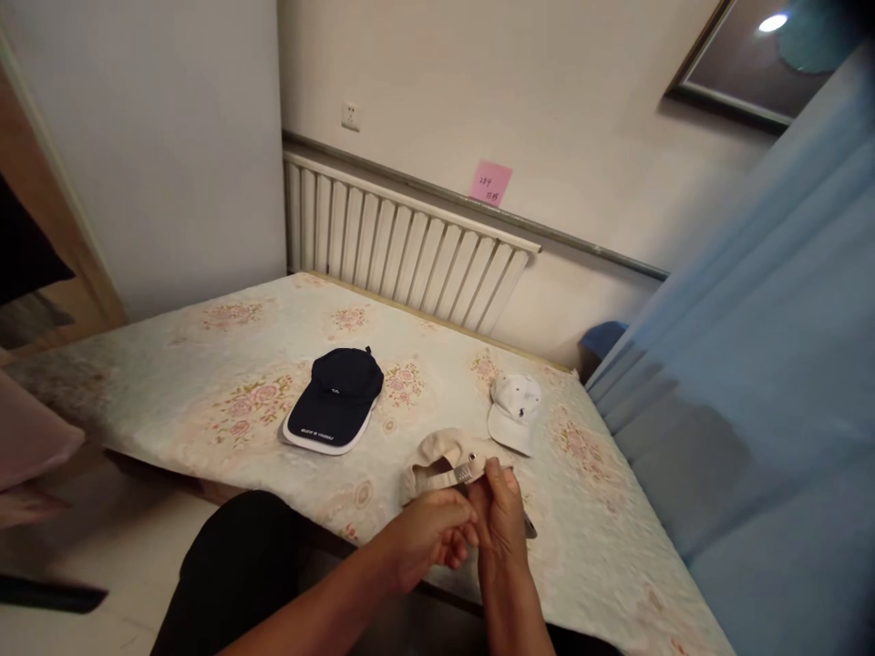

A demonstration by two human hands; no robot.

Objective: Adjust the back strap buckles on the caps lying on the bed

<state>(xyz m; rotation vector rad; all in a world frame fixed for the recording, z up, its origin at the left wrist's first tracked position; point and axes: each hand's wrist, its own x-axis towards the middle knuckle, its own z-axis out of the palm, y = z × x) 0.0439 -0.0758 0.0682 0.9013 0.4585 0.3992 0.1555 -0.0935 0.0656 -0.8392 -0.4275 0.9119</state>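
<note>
A beige cap (437,453) lies near the front edge of the bed, its back strap with a metal buckle turned toward me. My left hand (430,531) is closed, pinching the strap end. My right hand (501,510) is closed on the strap beside the buckle. A navy cap (336,398) with a white-edged brim rests to the left. A white cap (515,410) sits to the right, just behind my hands.
The bed (225,374) has a pale floral cover. A white radiator (403,241) runs along the wall behind it, with a pink sticky note (490,182) above. A blue curtain (752,383) hangs at right. My dark-clothed knee (239,565) is at the bed's front edge.
</note>
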